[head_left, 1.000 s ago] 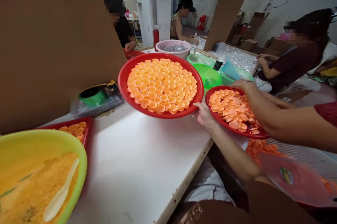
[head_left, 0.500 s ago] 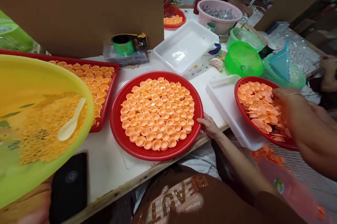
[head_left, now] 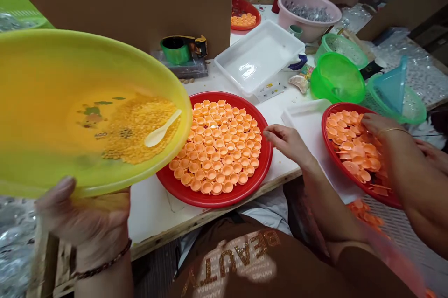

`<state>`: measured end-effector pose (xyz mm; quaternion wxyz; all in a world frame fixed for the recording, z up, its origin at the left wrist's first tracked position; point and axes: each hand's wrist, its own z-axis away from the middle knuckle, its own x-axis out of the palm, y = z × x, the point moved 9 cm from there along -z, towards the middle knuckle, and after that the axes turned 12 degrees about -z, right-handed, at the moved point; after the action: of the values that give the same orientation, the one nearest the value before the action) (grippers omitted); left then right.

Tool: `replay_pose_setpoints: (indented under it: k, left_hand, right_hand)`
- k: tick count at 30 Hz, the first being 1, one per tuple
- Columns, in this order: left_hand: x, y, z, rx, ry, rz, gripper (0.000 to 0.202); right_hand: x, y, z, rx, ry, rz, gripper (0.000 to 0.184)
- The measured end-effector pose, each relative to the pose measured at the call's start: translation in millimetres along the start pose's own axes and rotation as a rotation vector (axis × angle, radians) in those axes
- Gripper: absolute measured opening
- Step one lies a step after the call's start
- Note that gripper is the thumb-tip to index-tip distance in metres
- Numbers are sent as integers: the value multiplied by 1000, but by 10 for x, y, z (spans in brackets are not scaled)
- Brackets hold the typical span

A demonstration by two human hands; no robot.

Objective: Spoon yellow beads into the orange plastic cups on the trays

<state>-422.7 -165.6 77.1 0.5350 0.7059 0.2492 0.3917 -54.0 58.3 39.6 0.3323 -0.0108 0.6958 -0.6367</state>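
Note:
My left hand [head_left: 87,216] holds up a big yellow basin [head_left: 140,183] from below, thumb over its near rim. Inside the tilted basin are small yellow grains [head_left: 135,139] and a pale plastic spoon [head_left: 163,130]. The basin overlaps the left edge of a round red tray [head_left: 210,200] on the table. Tiny orange cups [head_left: 217,146], mostly with their openings up, cover the tray's floor. At the tray's right rim is my right hand [head_left: 289,144], its thumb and fingers drawn together in a pinch. Anything between those fingertips is too small to make out.
On the right another person's hand [head_left: 380,123] reaches into a red tray of orange pieces [head_left: 360,153]. Behind stand a white tray [head_left: 224,62], green baskets [head_left: 315,83], a pink basin [head_left: 308,27] and a tape dispenser [head_left: 178,51]. A cardboard panel [head_left: 122,4] rises at the back left.
My left hand has brought the yellow basin rightward, partly over the red tray. My right hand has shifted up along the tray's rim, its grip there gone. The view has turned slightly left.

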Motion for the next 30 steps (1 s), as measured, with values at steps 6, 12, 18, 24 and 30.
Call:
replay_pose_setpoints:
  k: [6, 12, 18, 24, 30]
  left_hand:
    - [335, -379, 138, -50, -39, -1, 60]
    - [511, -193, 133, 72, -91, -19, 57]
    - [832, 163, -101, 138, -226, 84, 64]
    - [784, 246, -278, 268, -196, 97, 57]
    - [613, 237, -150, 405, -80, -80, 34]
  right_hand:
    - [664, -905, -348, -540, 23, -44, 15]
    - [1263, -1223, -800, -518, -221, 535, 11]
    - [1227, -1521, -1201, -550, -215, 725, 8]
    - [857, -1820, -1065, -593, -258, 497, 10]
    - [990, -1811, -862, -614, -327, 398, 14]
